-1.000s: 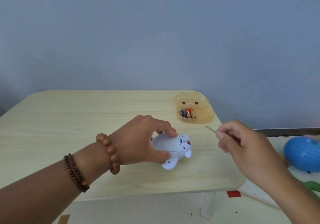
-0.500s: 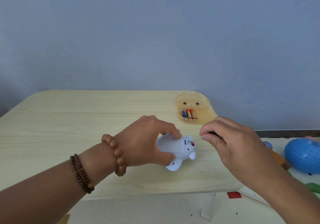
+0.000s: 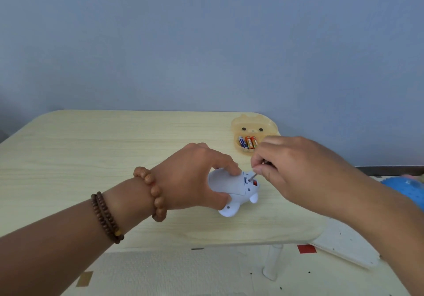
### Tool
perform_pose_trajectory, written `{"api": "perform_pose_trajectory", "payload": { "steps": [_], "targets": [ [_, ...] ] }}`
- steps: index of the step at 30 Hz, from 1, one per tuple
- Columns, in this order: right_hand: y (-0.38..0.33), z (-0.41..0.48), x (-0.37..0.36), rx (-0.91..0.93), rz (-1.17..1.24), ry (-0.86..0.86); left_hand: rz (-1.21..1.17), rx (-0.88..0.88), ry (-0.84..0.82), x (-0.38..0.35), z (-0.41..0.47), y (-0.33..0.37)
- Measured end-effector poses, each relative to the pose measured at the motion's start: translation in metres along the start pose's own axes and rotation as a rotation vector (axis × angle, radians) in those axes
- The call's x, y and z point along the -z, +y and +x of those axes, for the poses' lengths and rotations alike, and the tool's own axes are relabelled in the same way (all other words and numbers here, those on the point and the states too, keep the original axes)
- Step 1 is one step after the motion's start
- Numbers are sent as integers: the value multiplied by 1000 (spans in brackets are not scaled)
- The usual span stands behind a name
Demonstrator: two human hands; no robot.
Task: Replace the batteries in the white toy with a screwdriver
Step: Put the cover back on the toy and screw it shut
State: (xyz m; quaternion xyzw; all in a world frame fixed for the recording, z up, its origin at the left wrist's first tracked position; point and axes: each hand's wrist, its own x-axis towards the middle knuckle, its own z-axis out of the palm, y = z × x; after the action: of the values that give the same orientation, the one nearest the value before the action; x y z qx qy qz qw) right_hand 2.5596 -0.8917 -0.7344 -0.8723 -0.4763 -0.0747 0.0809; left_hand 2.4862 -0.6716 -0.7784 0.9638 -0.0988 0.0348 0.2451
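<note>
The white toy [image 3: 231,189] lies on its side on the light wooden table [image 3: 91,158], underside toward me, with a small red part showing at its right end. My left hand [image 3: 195,176] grips its body from the left. My right hand [image 3: 291,169] pinches a thin screwdriver [image 3: 252,176]. The metal tip of this tool rests on the toy's underside near the red part; its handle is hidden in my fingers. Three batteries [image 3: 248,142] lie in a translucent yellow tray [image 3: 252,123] just behind my right hand.
The table's rounded right corner is near the tray. Off the table to the right sit a blue spiky ball [image 3: 408,190] and a white board [image 3: 346,247] on the floor mat. A white table leg [image 3: 273,261] stands below the front edge.
My right hand came in from the right with the screwdriver and set its tip on the toy's underside. My left hand shifted slightly right while holding the toy.
</note>
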Motion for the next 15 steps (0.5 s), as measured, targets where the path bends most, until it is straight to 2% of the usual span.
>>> {"api": "perform_pose_trajectory", "payload": {
  "steps": [9,15],
  "targets": [
    [-6,24,18,13,-63,-245,20,19,-6,1,1,8],
    [-13,27,20,39,-54,-292,37,12,-5,1,1,10]
  ]
}}
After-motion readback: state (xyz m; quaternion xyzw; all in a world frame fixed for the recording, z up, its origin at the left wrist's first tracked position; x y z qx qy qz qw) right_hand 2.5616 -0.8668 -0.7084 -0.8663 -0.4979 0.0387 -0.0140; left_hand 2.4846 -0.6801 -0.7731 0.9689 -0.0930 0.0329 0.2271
